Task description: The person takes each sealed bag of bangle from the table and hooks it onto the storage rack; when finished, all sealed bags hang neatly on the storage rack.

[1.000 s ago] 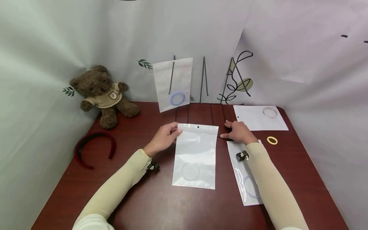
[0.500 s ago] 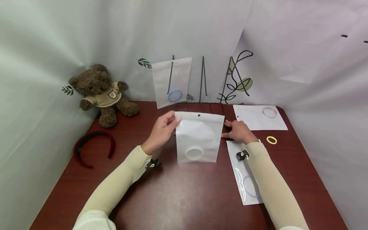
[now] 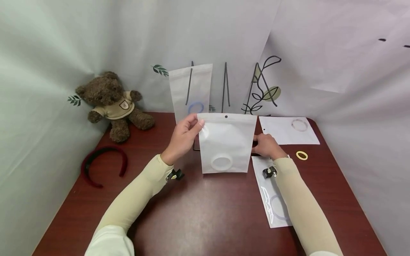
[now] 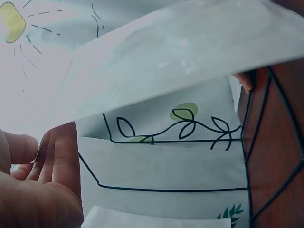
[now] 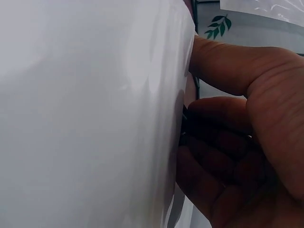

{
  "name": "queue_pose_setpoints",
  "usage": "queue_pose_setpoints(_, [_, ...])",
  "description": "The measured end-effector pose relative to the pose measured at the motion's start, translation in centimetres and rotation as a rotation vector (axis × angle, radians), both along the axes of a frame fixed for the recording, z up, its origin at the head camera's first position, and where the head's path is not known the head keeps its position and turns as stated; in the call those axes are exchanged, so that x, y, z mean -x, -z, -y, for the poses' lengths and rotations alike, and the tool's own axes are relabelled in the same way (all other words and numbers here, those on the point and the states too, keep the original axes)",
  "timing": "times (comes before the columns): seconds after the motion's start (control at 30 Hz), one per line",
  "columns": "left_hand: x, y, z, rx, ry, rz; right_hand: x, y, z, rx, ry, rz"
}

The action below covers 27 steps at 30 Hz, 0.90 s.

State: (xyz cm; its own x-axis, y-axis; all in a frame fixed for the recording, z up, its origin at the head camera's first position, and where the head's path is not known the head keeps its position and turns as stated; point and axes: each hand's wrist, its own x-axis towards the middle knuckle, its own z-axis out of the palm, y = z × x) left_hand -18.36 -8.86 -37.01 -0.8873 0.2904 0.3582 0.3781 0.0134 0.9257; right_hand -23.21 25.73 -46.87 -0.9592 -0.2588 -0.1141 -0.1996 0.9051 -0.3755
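In the head view my left hand point(image 3: 183, 139) pinches the upper left corner of a white zip bag point(image 3: 228, 140) between thumb and fingers. The bag hangs upright above the table, with a round ring shape low in it and a hang hole at its top. Behind it stands a black wire display rack point(image 3: 226, 85); a similar bag point(image 3: 177, 83) with a blue ring hangs on its left hook. My right hand point(image 3: 267, 145) grips the rack's base at its front right corner; the bag partly hides the fingertips. The right wrist view shows these fingers point(image 5: 218, 114) curled beside the bag.
Under my right forearm lies a bag with a pale purple ring point(image 3: 267, 193). Another bag with a pinkish ring point(image 3: 288, 131) lies at the back right, near a loose yellow ring point(image 3: 301, 155). A teddy bear point(image 3: 115, 103) and dark red headband point(image 3: 123, 161) are at left.
My left hand has raised the bag from lying nearly flat to hanging upright, moving it up and slightly right towards the rack. My right hand has stayed in place.
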Motion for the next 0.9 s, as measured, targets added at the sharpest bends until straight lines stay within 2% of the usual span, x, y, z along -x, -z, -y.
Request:
queue_pose_setpoints(0.17, [0.4,-0.8,-0.7,0.003,-0.053,-0.047,0.1,-0.1,-0.1,0.007,0.007,-0.007])
queue_pose_setpoints(0.47, [1.4,-1.4,-1.7,-0.012,-0.123,-0.118,0.1,-0.1,-0.2,0.0,0.012,-0.002])
queue_pose_setpoints(0.67, [2.2,-1.4,-2.0,0.007,-0.197,-0.125,0.3,-0.1,-0.3,0.01,-0.008,0.018])
queue_pose_setpoints(0.9, [3.7,-1.2,-2.4,0.035,-0.253,-0.122,0.3,-0.1,-0.2,0.016,0.005,0.066])
